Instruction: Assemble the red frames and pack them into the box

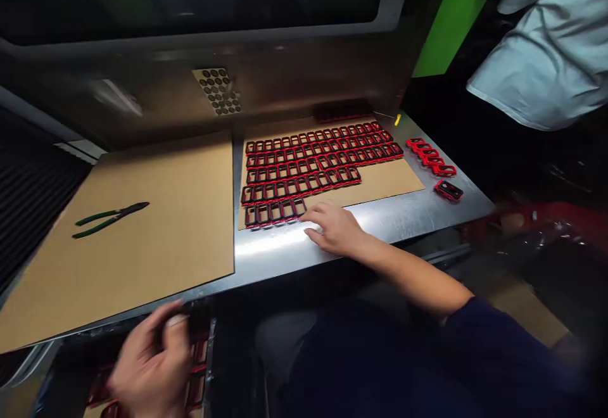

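Head view: the right hand reaches over the front edge of a metal table, palm down, with its thumb and forefinger parted and its fingertips just beside the last piece of the front row of small black-and-red frames; whether they touch it, I cannot tell. Those frames lie in five slanting rows on a cardboard sheet, the front row much the shortest, and bare cardboard shows to the right of the two nearest rows. The left hand is low at the near left, off the table, its fingers bent (it is badly blurred, so I cannot tell whether it holds anything). Beneath it are more frames, partly hidden. On a larger board to the left, green-handled pliers lie with their handles spread. At the table's right end sit a line of red pieces and, just in front, a single red-and-black piece. Beyond that end stands another person in a grey shirt.
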Demonstrator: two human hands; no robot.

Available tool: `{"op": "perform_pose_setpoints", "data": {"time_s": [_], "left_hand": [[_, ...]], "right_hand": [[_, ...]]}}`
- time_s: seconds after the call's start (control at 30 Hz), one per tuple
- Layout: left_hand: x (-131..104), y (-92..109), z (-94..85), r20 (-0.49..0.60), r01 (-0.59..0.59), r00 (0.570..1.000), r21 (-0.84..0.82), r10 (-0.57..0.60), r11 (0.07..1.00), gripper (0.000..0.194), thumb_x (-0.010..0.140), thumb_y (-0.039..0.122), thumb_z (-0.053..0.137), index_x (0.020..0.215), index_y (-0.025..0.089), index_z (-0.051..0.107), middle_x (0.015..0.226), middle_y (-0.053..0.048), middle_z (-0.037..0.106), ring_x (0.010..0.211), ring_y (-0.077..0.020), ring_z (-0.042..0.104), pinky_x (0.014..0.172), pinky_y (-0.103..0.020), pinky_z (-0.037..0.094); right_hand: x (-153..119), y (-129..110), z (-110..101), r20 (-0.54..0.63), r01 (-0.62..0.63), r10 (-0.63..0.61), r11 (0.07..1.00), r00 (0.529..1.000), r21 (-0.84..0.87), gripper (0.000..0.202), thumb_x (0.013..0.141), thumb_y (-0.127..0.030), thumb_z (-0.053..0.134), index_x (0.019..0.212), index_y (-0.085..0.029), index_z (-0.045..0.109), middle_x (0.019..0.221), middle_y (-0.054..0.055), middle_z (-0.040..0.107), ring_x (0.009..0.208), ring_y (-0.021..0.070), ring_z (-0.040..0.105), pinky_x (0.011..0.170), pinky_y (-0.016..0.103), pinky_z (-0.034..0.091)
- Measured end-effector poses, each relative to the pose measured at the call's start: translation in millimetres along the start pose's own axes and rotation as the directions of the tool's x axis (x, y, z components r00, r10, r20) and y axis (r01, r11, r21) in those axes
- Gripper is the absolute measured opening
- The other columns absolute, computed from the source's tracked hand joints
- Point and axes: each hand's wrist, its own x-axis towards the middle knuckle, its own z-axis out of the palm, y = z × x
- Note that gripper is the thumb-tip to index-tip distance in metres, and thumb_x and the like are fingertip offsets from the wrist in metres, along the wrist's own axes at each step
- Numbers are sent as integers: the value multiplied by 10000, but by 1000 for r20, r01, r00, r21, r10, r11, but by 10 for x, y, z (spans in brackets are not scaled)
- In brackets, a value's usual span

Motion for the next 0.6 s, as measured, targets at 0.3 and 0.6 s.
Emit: {"op": "perform_pose_setpoints", "data": {"time_s": [0.3, 0.6], "left_hand": [[529, 540, 1140, 384, -305, 897, 180, 219, 935, 356, 907, 272, 503, 1181, 152, 695, 1174, -151, 706, 1161, -307, 604, 1044, -455, 488], [770, 807, 1339, 535, -307, 844, 414, 44, 857, 474, 893, 268, 527, 1348, 184, 628, 1238, -204, 612, 1215, -397, 505, 973, -536, 486]], "right_hand": [[240, 3, 159, -24, -153, 151, 972, 988, -177, 257, 956, -254, 591, 1169, -198, 723, 1151, 89, 703, 1121, 266, 560, 1001, 381, 481], [388, -323, 375, 8, -211, 219, 951, 976, -227, 273, 984, -347, 539, 1149, -248, 733, 1172, 119, 658, 1182, 290, 517, 864, 363, 539]]}}
